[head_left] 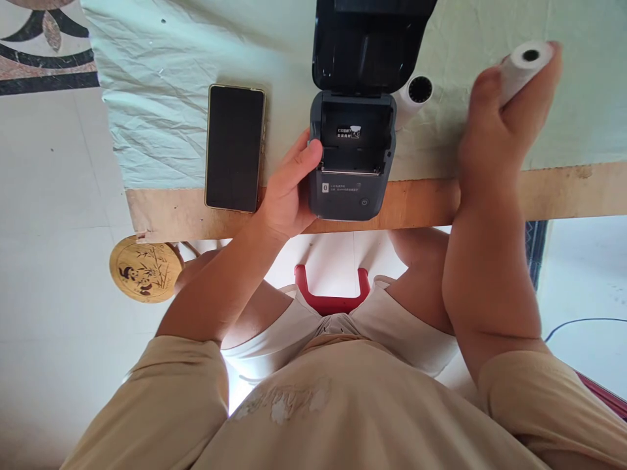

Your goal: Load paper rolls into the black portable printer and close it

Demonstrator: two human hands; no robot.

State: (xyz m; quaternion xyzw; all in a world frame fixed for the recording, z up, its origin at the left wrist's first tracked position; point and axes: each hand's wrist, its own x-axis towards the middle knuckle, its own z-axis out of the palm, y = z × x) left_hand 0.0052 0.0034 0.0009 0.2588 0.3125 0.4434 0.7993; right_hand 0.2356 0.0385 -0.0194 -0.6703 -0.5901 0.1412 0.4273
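Observation:
A dark portable label printer point(350, 163) is tilted up near the table's front edge, its black lid point(369, 46) swung back and its paper bay exposed. My left hand point(294, 189) grips the printer's left side, thumb on the rim of the bay. Off to the right, my right hand point(504, 117) is closed around a white paper roll point(522, 72), with the hollow core facing up. A second white roll point(409, 101) with a dark core opening stands just right of the printer, partly hidden behind it.
A smartphone point(235, 149) with a dark screen lies left of the printer. Pale green cloth point(157, 98) covers the table, leaving a bare wooden front edge point(176, 212). Below the edge are a round wooden stool top point(147, 269) with a panda picture and a red frame point(333, 303).

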